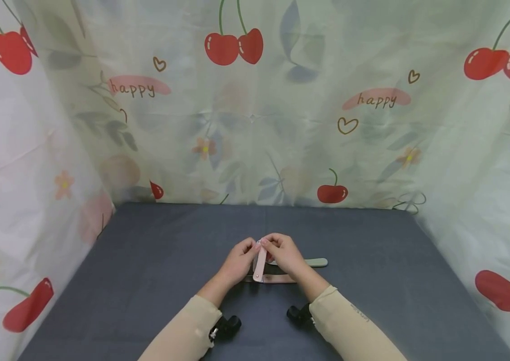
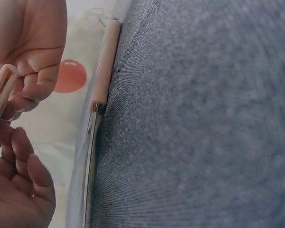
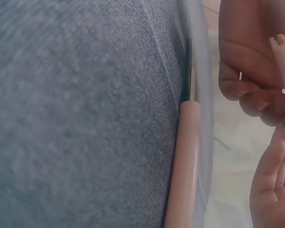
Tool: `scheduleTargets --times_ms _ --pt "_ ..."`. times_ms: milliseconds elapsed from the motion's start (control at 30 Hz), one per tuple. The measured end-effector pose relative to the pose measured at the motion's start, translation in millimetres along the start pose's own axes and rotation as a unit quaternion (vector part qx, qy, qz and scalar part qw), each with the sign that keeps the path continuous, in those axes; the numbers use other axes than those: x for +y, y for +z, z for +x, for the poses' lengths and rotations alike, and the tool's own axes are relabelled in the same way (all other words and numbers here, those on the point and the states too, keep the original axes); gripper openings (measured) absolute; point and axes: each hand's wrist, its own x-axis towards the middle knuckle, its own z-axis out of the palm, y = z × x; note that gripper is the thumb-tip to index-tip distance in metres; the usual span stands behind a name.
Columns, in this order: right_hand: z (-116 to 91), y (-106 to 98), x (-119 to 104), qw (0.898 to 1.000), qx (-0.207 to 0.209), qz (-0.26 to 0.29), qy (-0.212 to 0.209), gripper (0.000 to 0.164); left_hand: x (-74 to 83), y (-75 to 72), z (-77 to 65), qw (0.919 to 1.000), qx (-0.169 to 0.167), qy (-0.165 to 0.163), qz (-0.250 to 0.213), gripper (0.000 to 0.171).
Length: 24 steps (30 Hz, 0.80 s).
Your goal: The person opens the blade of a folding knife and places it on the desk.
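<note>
Both hands meet above the middle of the table at a slim pink tool (image 1: 261,263), which stands nearly upright in the head view. My left hand (image 1: 237,259) pinches its upper end from one side. From the other side, my right hand (image 1: 284,253) grips near the same end with thumb and fingers. A slotted end of the pink tool (image 2: 2,92), copper-coloured inside, shows in the left wrist view; its kind I cannot tell. Below the hands lies a knife with a pink handle (image 3: 185,161), its blade (image 2: 90,161) pointing left. The right hand partly hides it.
A pale green handle (image 1: 317,262) lies behind the pink-handled knife, partly covered by the right hand. Dark grey cloth covers the table (image 1: 169,240). A printed curtain (image 1: 255,125) hangs at the back and along both sides. Black wrist cameras (image 1: 227,327) sit below the forearms.
</note>
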Motion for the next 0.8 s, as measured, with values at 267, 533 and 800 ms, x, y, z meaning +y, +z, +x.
scheduleTargets --times_ms 267,533,800 --pt "-1.9 -6.0 1.2 1.0 0.014 0.007 -0.002 0.024 -0.1 -3.6 1.3 0.9989 0.044 0.012 -0.013 0.027" --pt "-3.0 -13.6 4.7 0.999 0.031 0.034 0.012 0.021 -0.3 -11.6 -2.3 0.9967 0.08 0.012 -0.005 0.026" --pt "-9.0 -25.0 8.3 0.997 0.041 0.053 0.041 0.019 -5.0 -23.4 -4.6 0.9929 0.118 0.006 -0.011 0.024"
